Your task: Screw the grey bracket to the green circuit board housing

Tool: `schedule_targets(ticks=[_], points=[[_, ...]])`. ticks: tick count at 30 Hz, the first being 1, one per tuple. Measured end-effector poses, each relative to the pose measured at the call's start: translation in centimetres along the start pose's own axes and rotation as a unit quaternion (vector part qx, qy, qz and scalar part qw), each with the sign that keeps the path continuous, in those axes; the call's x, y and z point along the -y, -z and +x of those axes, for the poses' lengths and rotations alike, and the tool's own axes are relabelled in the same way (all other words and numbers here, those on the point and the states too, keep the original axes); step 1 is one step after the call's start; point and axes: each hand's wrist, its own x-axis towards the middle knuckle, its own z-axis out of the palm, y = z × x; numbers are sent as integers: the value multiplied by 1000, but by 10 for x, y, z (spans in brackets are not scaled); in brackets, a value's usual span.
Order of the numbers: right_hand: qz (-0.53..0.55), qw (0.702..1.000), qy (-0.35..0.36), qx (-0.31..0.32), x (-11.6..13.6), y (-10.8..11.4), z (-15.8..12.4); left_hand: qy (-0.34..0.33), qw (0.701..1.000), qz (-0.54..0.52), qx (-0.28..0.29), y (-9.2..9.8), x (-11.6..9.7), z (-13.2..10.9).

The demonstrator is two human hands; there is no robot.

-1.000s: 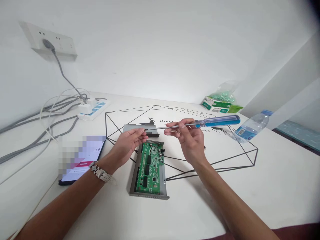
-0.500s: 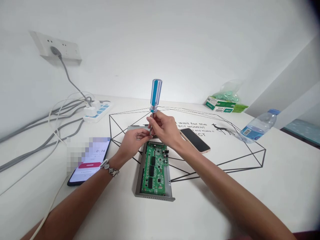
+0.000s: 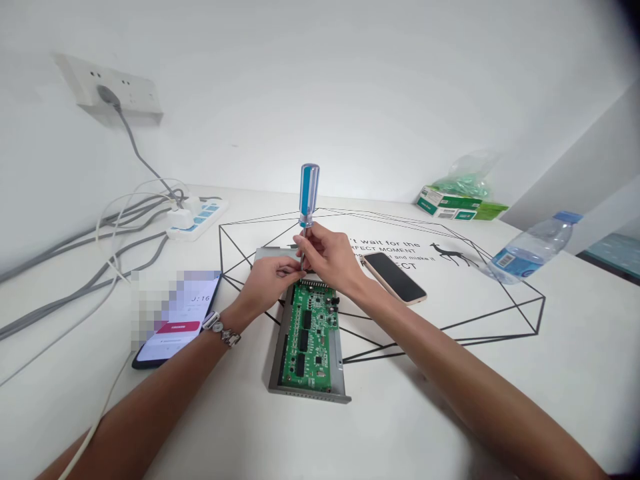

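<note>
A screwdriver (image 3: 309, 190) with a clear-and-blue striped handle stands nearly upright over the far end of a green circuit board (image 3: 313, 340). My right hand (image 3: 333, 257) is closed around its metal shaft, just below the handle. On the left of the shaft, my left hand (image 3: 267, 283) pinches with thumb and finger close to the tip. The tip itself, and any screw under it, is hidden by the fingers. The board lies in a shallow grey metal tray (image 3: 340, 383) on the table, whose far part is partly covered by my hands.
Left of the tray lies a lit phone (image 3: 177, 327); right of it, a dark-screened phone (image 3: 396, 277). A power strip (image 3: 197, 220) with several cables (image 3: 125, 227) sits at the back left. A tilted water bottle (image 3: 535, 247) and green-white boxes (image 3: 447, 201) are at the right.
The screwdriver's handle has tipped slightly left and stands more upright. Both hands keep their grips near the board's far end. The camera view has shifted a little.
</note>
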Motion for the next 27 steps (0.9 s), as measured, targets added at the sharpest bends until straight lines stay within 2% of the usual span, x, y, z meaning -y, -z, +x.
schedule_targets(ticks=[3,8,10,13,15,17,19,21,25,27], points=[[30,999,-21,-2,-1,-1,1,2,1000,15,3,-2,-1,0],[47,996,-69,-11,1,2,3,17,998,32,-43,-7,-4,0],[29,997,-70,22,4,7,5,8,999,15,-31,-6,-5,0],[41,991,-61,115,9,18,6,-11,1000,18,14,-5,-6,0],[54,986,-62,142,10,21,7,-14,999,30,20,-5,-6,0],[47,990,-72,108,10,20,7,-13,999,39,-3,-6,-6,1],[30,995,-85,44,10,17,6,-10,999,40,-35,-8,-5,1],[10,996,-85,18,10,16,6,-10,999,29,-36,-9,-4,2],[27,991,-70,111,14,21,7,-15,999,17,30,-7,-8,1],[54,988,-75,125,14,22,7,-15,999,31,31,-7,-10,0]])
